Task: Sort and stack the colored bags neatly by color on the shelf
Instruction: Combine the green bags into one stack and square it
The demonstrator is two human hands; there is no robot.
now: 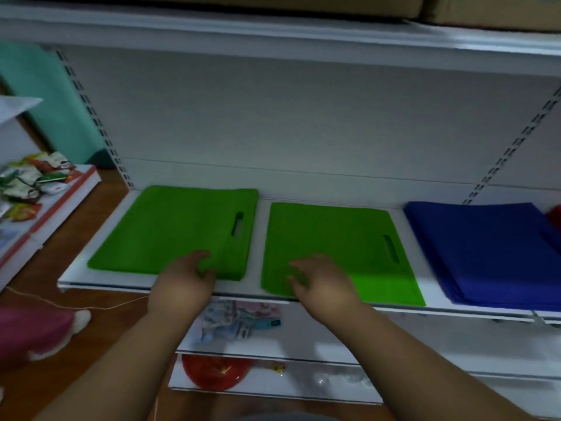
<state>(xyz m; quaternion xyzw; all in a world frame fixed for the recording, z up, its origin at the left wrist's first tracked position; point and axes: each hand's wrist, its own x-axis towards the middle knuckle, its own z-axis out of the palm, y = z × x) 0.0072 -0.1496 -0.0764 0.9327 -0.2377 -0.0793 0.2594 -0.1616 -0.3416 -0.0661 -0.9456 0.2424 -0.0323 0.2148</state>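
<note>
Two flat piles of green bags lie side by side on the white shelf (258,288). The left green pile (170,229) has its handle slot at the right. The right green pile (334,244) hangs a little over the front edge. A stack of blue bags (485,250) lies further right, with a sliver of red bag (555,215) at the frame edge. My left hand (185,281) rests on the front right corner of the left green pile, thumb curled at its edge. My right hand (321,284) hovers over or touches the front left of the right green pile, fingers loosely bent.
An upper shelf (273,31) carries cardboard boxes overhead. Lower shelves hold packets and a red round item (212,372). At the left stands another shelf unit with snack packets (30,180). A person's pink clothing (33,329) and a thin cord lie on the wooden floor.
</note>
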